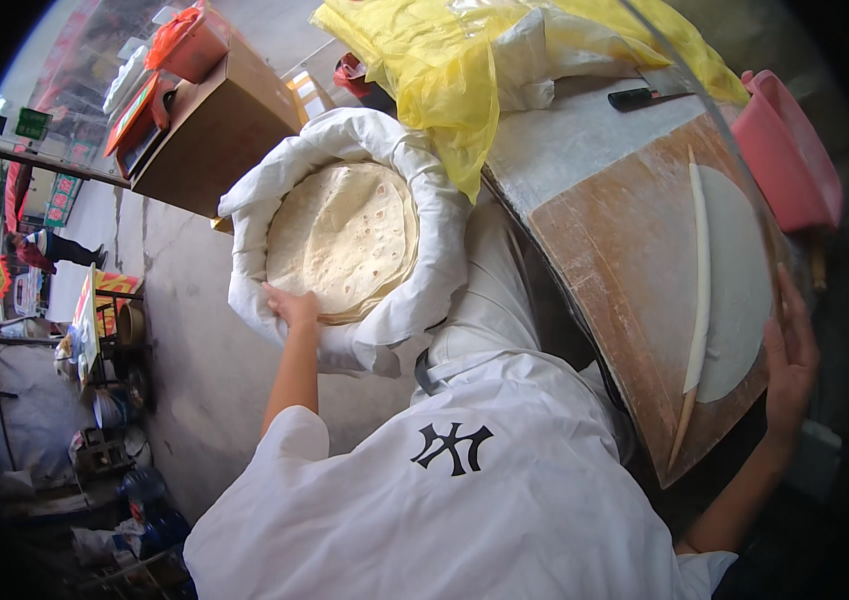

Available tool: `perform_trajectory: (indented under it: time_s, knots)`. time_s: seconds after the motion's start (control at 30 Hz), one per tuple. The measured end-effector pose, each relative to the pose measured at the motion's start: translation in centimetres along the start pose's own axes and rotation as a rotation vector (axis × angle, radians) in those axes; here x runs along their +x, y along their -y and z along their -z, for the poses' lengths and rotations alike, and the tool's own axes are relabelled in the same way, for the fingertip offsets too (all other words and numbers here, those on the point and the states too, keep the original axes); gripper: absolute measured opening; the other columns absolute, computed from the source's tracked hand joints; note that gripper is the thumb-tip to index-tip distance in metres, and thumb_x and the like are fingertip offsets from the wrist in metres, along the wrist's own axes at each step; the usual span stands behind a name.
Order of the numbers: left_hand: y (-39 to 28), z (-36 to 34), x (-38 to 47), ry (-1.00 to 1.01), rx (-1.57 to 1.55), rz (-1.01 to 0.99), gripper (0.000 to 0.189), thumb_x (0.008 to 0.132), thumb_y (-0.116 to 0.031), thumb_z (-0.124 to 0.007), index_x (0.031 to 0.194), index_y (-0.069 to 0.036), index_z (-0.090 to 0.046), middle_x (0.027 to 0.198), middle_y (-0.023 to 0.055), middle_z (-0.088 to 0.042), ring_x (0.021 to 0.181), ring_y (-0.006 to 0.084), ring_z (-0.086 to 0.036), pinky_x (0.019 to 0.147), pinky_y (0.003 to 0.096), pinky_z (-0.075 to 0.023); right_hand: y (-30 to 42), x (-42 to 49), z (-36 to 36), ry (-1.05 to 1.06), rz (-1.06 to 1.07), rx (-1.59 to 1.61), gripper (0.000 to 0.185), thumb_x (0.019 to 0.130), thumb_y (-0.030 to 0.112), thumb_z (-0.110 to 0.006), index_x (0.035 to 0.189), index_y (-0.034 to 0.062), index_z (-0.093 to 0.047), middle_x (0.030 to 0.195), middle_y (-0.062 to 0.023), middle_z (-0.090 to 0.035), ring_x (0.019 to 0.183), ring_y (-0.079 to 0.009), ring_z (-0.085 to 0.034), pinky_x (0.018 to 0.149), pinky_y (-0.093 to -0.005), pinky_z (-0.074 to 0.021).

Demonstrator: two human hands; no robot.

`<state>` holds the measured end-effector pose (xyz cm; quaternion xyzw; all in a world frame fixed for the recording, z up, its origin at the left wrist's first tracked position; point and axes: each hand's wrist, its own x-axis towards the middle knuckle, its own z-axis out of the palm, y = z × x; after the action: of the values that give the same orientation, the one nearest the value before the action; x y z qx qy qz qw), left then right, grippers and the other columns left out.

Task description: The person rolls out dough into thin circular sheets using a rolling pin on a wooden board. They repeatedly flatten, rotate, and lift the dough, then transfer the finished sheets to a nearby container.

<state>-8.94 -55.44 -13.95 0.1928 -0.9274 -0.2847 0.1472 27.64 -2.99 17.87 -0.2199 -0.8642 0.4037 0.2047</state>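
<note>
A stack of round browned flatbreads (360,232) lies in a round container lined with white cloth (443,247). My left hand (293,306) rests at the near-left edge of the stack, over the cloth; its fingertips are partly hidden, so a grip is not plain. To the right, a thin sheet of dough (736,292) lies on a floured wooden board (612,247). The sheet's left side is wrapped around a slender rolling pin (683,427), whose bare wooden ends show. My right hand (790,360), fingers apart, is beside the board's right edge, close to the dough; nothing shows in it.
Yellow plastic sheeting (432,67) hangs near the container. A black-handled knife (630,99) lies beyond the board, and a pink plastic basin (788,157) stands right of it. A cardboard box (222,120) carries an orange scale (139,124). Far left, a person (56,250) is on the street.
</note>
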Motion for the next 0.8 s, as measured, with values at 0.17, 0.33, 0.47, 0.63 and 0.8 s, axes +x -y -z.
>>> perform_trajectory:
  time_s: [0.17,0.33,0.47,0.63,0.8]
  knots:
    - [-7.3,-1.2,-3.3,0.268,0.097,-0.804,0.036,0.079,-0.017,-0.073,0.113,-0.007,-0.066,0.116,0.0132,-0.061,0.111,0.0332,-0.055,0.097,0.0415,-0.0427,-5.4,0.5,2.8,-0.467,-0.036,-0.058,0.042,0.105,0.020,-0.049,0.146,0.0080,-0.049,0.124,-0.0023,-0.064,0.078,-0.0023,-0.049,0.068,-0.0185,-0.0366]
    - [-12.0,-6.3,-6.8,0.639,-0.117,-0.410,0.029,0.087,-0.029,-0.067,0.085,-0.001,-0.070,0.089,0.0167,-0.065,0.086,0.0319,-0.062,0.080,0.0393,-0.0484,-5.2,-1.2,-4.7,-0.247,-0.098,0.100,0.042,0.100,0.009,-0.057,0.141,0.0025,-0.053,0.130,-0.0078,-0.062,0.105,-0.0103,-0.059,0.095,-0.0255,-0.0454]
    - [-14.5,-4.7,-4.5,0.748,0.041,-0.373,0.034,0.089,-0.036,-0.065,0.094,-0.003,-0.070,0.100,0.0187,-0.066,0.094,0.0321,-0.062,0.085,0.0397,-0.0475,-6.2,-4.6,-3.7,-0.318,-0.206,0.162,0.042,0.100,0.011,-0.057,0.142,0.0025,-0.052,0.120,-0.0066,-0.064,0.097,-0.0105,-0.059,0.089,-0.0248,-0.0460]
    - [-13.9,-12.1,0.5,0.277,0.154,-0.663,0.063,0.094,-0.053,-0.050,0.145,-0.016,-0.045,0.153,0.0178,-0.034,0.141,0.0391,-0.030,0.115,0.0497,-0.0211,-6.5,-8.5,-3.5,-0.343,-0.371,0.150,0.043,0.101,0.013,-0.055,0.142,0.0011,-0.051,0.116,-0.0080,-0.064,0.098,-0.0114,-0.058,0.089,-0.0258,-0.0462]
    - [-16.3,-15.4,1.7,0.452,0.337,-0.431,0.077,0.097,-0.064,-0.034,0.159,-0.022,-0.019,0.166,0.0154,-0.007,0.152,0.0408,-0.003,0.119,0.0578,0.0000,-6.7,-8.8,-4.5,-0.431,-0.225,0.063,0.043,0.100,0.011,-0.055,0.141,0.0001,-0.051,0.126,-0.0139,-0.063,0.112,-0.0174,-0.060,0.096,-0.0307,-0.0472]
